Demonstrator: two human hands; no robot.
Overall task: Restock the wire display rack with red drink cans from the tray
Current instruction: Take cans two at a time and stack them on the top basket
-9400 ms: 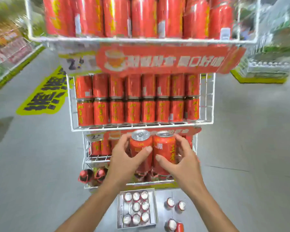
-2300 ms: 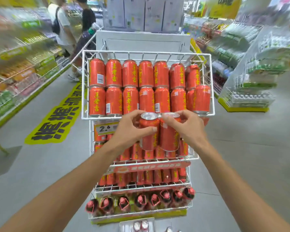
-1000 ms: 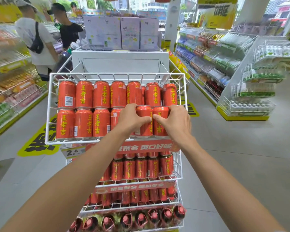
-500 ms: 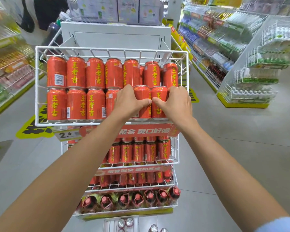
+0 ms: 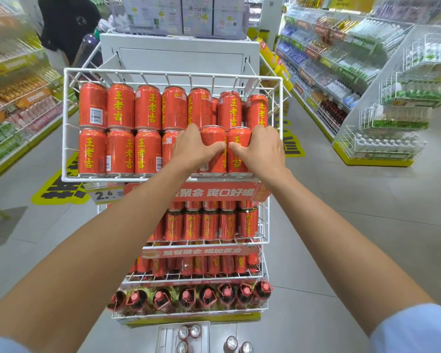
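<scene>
The white wire display rack [image 5: 64,123] stands in front of me, its top basket filled with two stacked rows of red drink cans. My left hand [image 5: 194,149] grips one red can [image 5: 213,138] in the lower row, right of centre. Beside it, my right hand [image 5: 261,149] grips a second red can [image 5: 239,154]. Both cans stand upright on the basket floor, side by side, my thumbs nearly touching between them. On the floor at the bottom edge lies the tray [image 5: 163,337] with a few cans in it.
Lower tiers hold more red cans [image 5: 209,225] and dark bottles [image 5: 189,299]. Two loose cans [image 5: 237,345] stand on the floor right of the tray. A person in black [image 5: 66,24] stands at the back left. Store shelving lines both sides of the aisle.
Both hands carried the two cans up from the floor tray into the top basket and lowered them into the lower row, where they now stand.
</scene>
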